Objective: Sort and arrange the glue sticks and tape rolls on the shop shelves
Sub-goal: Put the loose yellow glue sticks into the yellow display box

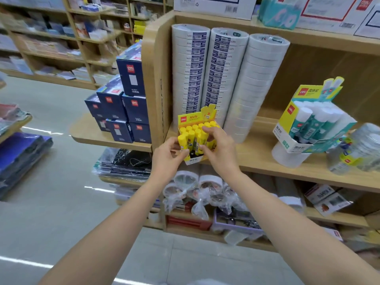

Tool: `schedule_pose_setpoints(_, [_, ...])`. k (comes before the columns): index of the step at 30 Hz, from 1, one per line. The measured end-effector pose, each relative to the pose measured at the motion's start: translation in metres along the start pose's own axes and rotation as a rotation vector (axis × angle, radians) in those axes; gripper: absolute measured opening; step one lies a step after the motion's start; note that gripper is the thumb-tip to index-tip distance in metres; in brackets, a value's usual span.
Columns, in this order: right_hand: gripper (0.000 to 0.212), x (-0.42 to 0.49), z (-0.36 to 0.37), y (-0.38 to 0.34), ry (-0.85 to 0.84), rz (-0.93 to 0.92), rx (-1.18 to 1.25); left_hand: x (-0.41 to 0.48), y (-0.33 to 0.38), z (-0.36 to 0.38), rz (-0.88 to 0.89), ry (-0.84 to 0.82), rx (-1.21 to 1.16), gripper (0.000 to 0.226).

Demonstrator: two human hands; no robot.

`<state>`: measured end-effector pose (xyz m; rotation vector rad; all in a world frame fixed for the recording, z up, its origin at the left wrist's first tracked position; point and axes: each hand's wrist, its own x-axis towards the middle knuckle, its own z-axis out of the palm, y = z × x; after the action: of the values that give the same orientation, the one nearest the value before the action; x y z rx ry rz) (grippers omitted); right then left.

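Bright, even overhead shop light, with only soft, faint shadows. White streaks of glare lie on the floor [67, 212] left of and below the yellow glue stick box [191, 119]. The box itself looks fairly sharp. The back shelves [51, 50], far up-left of it, are blurred. Shelf edges bow away from it towards the borders, a wide-angle distortion.

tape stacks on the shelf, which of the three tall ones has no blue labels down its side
The rightmost stack, plain white down its side; the left stack and the middle stack each show a column of blue labels.
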<state>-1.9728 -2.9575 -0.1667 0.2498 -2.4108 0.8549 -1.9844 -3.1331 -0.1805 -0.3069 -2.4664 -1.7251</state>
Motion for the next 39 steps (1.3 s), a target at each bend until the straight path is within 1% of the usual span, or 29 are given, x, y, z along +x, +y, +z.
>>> schedule_pose_setpoints(2, [0.049,0.001,0.006,0.0,-0.006,-0.059,-0.136,0.002,-0.002,-0.001,0.011,-0.008,-0.011,0.017])
schedule_pose_setpoints(4, [0.048,0.0,0.01,0.001,0.011,-0.071,-0.202,0.004,-0.003,-0.002,0.023,-0.02,-0.029,0.019])
schedule_pose_setpoints(7, [0.041,-0.002,0.01,0.009,0.062,-0.048,-0.224,0.007,-0.004,-0.002,0.021,-0.044,-0.06,0.021])
schedule_pose_setpoints(9, [0.037,-0.004,0.01,0.013,0.064,-0.058,-0.244,0.008,-0.004,-0.002,0.016,-0.05,-0.064,0.024])
schedule_pose_setpoints(16, [0.034,-0.004,0.012,0.018,0.083,-0.061,-0.272,0.012,-0.006,-0.003,-0.015,-0.062,-0.123,0.029])
schedule_pose_setpoints(21, [0.029,-0.004,0.012,0.019,0.064,-0.091,-0.279,0.013,-0.007,-0.003,-0.015,-0.076,-0.159,0.026])
schedule_pose_setpoints(26, [0.027,-0.006,0.017,0.022,0.081,-0.128,-0.308,0.015,-0.007,-0.001,0.001,-0.091,-0.163,0.027])
schedule_pose_setpoints(31, [0.026,-0.007,0.015,0.024,0.05,-0.084,-0.257,0.016,-0.008,0.0,0.023,-0.099,-0.158,0.03])
schedule_pose_setpoints(34, [0.024,-0.001,0.007,0.018,0.005,0.02,-0.187,0.016,-0.007,0.001,0.025,-0.104,-0.142,0.032])
schedule_pose_setpoints(36, [0.034,0.005,0.001,0.013,-0.036,0.071,-0.104,0.015,-0.003,0.002,0.035,-0.103,-0.117,0.031])
schedule_pose_setpoints(38, [0.043,0.008,-0.002,0.008,-0.098,0.029,-0.006,0.015,0.004,0.003,0.057,-0.112,-0.127,0.027])
schedule_pose_setpoints(39, [0.043,0.009,-0.001,0.005,-0.13,-0.008,0.015,0.015,0.006,0.004,0.072,-0.119,-0.129,0.024])
